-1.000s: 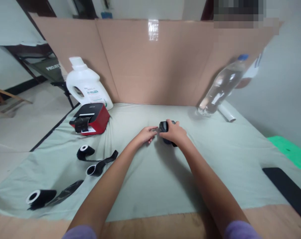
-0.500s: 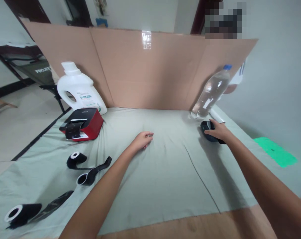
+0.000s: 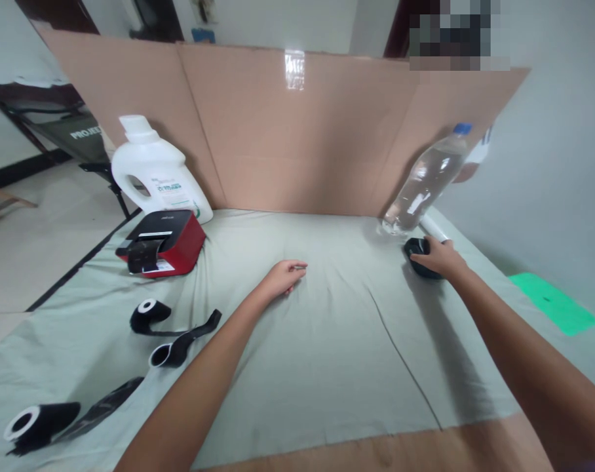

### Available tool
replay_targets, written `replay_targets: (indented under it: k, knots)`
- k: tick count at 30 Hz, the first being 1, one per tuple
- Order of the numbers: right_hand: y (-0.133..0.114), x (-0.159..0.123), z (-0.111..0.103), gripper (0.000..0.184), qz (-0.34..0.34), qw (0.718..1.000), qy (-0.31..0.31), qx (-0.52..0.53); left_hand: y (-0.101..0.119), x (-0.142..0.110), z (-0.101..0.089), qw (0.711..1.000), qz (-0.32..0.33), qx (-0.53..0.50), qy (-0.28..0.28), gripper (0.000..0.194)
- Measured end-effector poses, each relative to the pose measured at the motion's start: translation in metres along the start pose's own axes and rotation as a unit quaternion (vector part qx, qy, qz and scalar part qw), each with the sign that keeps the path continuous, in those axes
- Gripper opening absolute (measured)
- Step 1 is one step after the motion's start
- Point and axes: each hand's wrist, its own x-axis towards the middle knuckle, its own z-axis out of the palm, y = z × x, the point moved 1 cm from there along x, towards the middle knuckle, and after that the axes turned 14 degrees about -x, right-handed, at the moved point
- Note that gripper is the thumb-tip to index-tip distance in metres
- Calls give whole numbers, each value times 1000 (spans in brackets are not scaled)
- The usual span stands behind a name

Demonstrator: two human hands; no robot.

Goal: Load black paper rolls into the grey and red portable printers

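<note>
My right hand (image 3: 442, 257) is closed over a dark, rounded device (image 3: 420, 254) at the right of the cloth. Its fingers lie across the top and hide much of it, so its exact kind is unclear. A clear plastic bottle (image 3: 422, 187) with a blue cap leans against the cardboard just behind it. Near the middle, my left hand (image 3: 284, 276) rests on the green cloth (image 3: 327, 354) with its fingers loosely curled together and nothing visible in them.
At left stand a white detergent jug (image 3: 153, 170) and a red-and-black label printer (image 3: 164, 242). Several black ribbon rolls (image 3: 46, 419) lie partly unwound at front left. A cardboard panel (image 3: 297, 131) closes off the back. A bright green piece (image 3: 553, 301) is at far right. A person is partly visible behind the cardboard.
My right hand has shifted slightly to the right, and the dark device seems turned a little under it. My left hand stays in place. The camera view has moved slightly.
</note>
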Motion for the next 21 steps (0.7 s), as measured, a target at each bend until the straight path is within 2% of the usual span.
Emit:
replay_targets:
  k: [3, 8, 13, 16, 17, 19, 21]
  knots:
    - [-14, -7, -7, 64, 20, 999, 24, -35, -1, 1, 0, 1000, 4, 0, 2, 43]
    - [-25, -13, -5, 60, 11, 997, 46, -56, -2, 0, -1, 1000, 19, 9, 2, 43]
    - [-27, -7, 2, 60, 22, 997, 62, -46, 2, -4, 1, 1000, 13, 10, 2, 44]
    - [-36, -14, 5, 74, 49, 992, 115, -27, 5, -5, 0, 1000, 19, 11, -3, 44]
    - [-43, -21, 7, 81, 31, 987, 155, -22, 5, -5, -1, 1000, 20, 11, -4, 44]
    - [-63, -45, 13, 87, -56, 967, 249, -5, 2, -3, -2, 1000, 23, 10, -8, 43]
    - [-89, -80, 23, 77, -155, 940, 302, 31, -1, -1, -2, 1000, 25, 10, -13, 40]
